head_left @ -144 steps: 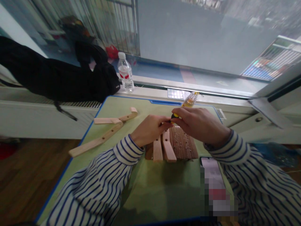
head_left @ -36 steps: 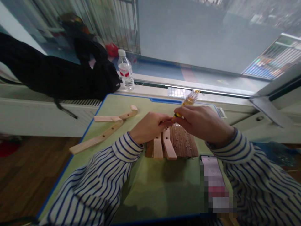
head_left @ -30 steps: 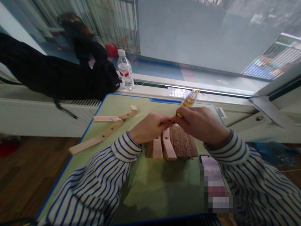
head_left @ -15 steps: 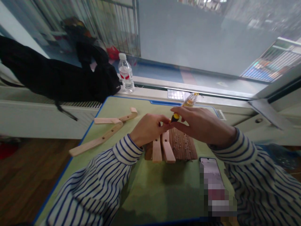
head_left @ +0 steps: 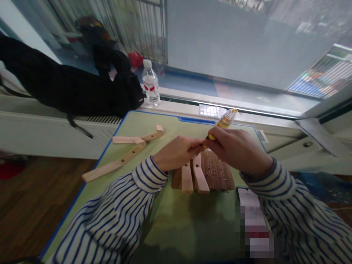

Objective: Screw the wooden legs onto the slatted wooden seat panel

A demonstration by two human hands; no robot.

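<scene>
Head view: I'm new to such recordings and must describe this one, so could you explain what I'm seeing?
There is no machine: these are a person's two bare hands, filmed by one camera worn on the head, looking forward and down. The right hand grips a small black-and-yellow handle. The left hand has its fingertips close by; whatever they may hold is hidden. On the pale green tabletop with blue edges, two pale bent wooden strips lie across a brown grooved block; two similar strips lie further left. A dark-edged phone, partly pixelated, lies near the right sleeve.
</scene>
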